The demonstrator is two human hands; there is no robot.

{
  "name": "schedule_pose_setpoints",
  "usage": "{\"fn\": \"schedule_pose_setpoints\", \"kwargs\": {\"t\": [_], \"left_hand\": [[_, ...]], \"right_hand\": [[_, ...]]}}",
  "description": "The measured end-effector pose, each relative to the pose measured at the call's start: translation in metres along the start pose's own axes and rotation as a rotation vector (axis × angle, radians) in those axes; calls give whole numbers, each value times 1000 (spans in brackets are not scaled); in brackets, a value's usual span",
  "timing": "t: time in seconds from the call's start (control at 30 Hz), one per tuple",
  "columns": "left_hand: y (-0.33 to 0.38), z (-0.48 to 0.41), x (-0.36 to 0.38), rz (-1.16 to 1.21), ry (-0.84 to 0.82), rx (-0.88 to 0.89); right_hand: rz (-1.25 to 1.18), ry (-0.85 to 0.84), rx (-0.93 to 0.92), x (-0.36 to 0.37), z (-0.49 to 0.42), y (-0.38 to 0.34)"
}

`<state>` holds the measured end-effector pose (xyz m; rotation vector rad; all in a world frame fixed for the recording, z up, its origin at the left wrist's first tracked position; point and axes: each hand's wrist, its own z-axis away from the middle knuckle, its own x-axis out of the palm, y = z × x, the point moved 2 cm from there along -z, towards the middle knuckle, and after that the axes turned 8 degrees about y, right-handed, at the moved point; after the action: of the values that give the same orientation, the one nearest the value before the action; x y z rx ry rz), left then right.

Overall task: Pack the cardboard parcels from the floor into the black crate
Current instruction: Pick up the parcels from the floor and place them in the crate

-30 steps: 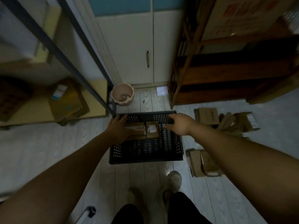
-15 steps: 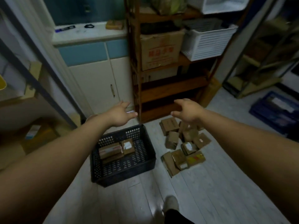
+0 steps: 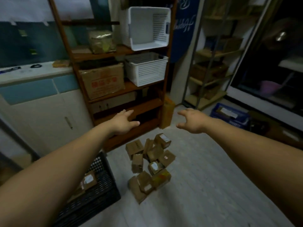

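Note:
Several small cardboard parcels (image 3: pixel 151 163) lie in a loose pile on the pale floor, centre of view. The black crate (image 3: pixel 100 192) stands at the lower left, partly hidden behind my left forearm; a parcel with a white label (image 3: pixel 88 179) lies inside it. My left hand (image 3: pixel 123 122) is stretched out above and left of the pile, fingers spread, holding nothing. My right hand (image 3: pixel 191 121) hovers above and right of the pile, fingers apart and curled, empty.
A wooden shelf unit (image 3: pixel 114 76) stands just behind the pile, holding a large carton (image 3: pixel 103 80) and two white baskets (image 3: pixel 146 69). A white cabinet (image 3: pixel 41 112) is at left, a blue crate (image 3: pixel 229 114) and metal rack (image 3: pixel 209 71) at right.
My view has swung up and right, from over the crate to the parcel pile. Both hands left the crate, rose and now reach out over the pile, empty.

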<state>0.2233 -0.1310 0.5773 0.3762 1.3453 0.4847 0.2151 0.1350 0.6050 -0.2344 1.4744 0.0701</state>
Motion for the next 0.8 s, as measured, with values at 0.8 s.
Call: {"fn": "schedule_pose_setpoints", "kwargs": {"t": [0.8], "left_hand": [[79, -253, 183, 219, -157, -233]], "right_hand": [[-149, -292, 107, 85, -207, 233]]}}
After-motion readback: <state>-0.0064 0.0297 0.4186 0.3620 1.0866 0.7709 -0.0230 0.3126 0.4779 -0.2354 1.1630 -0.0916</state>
